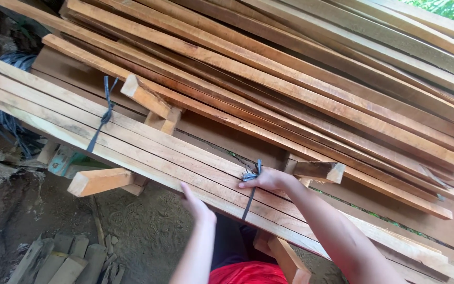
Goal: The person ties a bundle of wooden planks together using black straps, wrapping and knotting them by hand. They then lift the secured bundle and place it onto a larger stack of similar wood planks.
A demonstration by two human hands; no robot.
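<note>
Filling the frame, stacked planks [300, 68] slope toward the right; a bundle of slats [148, 142] crosses lower left. At centre, the right hand [270, 179] pinches its dark strap [251, 184], seemingly tightening it. The left hand [198, 206] presses open-palmed on the bundle's edge.

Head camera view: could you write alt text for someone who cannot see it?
Seen from above, a person's right hand grips a dark strap tied around a bundle of long wooden planks, while the left hand presses the bundle's near edge. More planks are stacked behind, a second strap binds the bundle further along, and bare earth lies below.
</note>
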